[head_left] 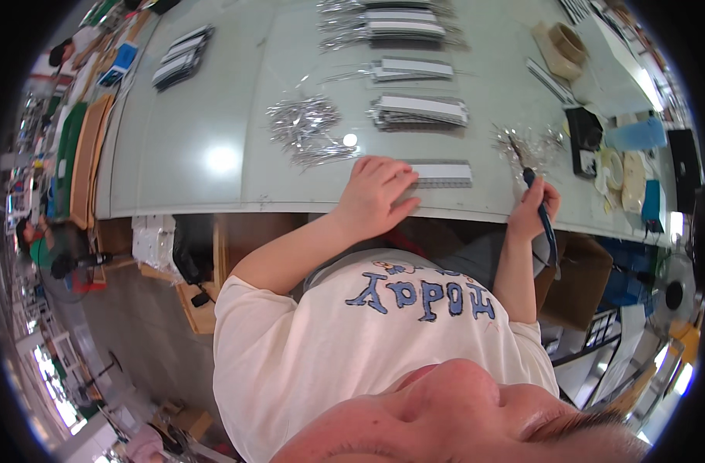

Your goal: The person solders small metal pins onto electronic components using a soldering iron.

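My left hand holds the left end of a white-and-grey flat strip at the table's near edge, its fingers bent over it and covering that end. My right hand is closed around the dark blue handle of a soldering iron. The iron's tip points away from me, over a loose heap of thin silvery wire pieces. Left of the strip lies a bigger heap of silvery wires. Beyond the strip, a stack of similar strips and a smaller stack lie in line.
More strips with wires sticking out lie at the far side. Another strip bundle is at far left. On the right are a beige tape roll, a black holder and a light blue bottle. A cardboard box stands below the table.
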A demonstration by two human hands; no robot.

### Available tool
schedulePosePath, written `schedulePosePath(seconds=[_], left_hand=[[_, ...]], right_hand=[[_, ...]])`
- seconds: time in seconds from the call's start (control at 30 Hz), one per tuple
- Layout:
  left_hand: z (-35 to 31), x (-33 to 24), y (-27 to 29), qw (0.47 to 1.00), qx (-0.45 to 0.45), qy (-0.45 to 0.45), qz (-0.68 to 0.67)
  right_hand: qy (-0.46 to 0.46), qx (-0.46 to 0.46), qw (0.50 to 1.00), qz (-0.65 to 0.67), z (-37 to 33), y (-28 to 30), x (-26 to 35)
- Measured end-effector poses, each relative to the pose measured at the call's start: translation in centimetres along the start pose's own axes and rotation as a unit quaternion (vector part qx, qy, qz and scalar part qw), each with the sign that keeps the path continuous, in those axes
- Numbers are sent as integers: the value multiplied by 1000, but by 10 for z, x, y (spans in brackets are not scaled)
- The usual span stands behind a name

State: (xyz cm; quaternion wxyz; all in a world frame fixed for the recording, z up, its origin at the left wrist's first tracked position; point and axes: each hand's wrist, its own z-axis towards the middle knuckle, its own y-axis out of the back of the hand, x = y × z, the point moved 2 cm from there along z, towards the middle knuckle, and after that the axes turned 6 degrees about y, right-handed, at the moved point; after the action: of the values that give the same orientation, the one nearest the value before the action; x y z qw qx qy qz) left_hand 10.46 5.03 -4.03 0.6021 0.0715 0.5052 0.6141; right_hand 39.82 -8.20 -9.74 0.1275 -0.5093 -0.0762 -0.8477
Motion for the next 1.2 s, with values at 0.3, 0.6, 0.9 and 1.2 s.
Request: schedulePosePath(seconds=[0.3,0.6,0.9,1.2], left_hand=[[-44,30,46,976,0,120,182],[-59,19,39,978,37,104,179],[-52,14,24,985,51,73,145],[-46,14,19,985,55,59,155]], right_hand=[[-8,52,994,98,-18,-27,47],[93,303,939,134,-63,-56,102],[166,331,927,64,-78,-79,115],[121,347,929,33,-77,-77,118]])
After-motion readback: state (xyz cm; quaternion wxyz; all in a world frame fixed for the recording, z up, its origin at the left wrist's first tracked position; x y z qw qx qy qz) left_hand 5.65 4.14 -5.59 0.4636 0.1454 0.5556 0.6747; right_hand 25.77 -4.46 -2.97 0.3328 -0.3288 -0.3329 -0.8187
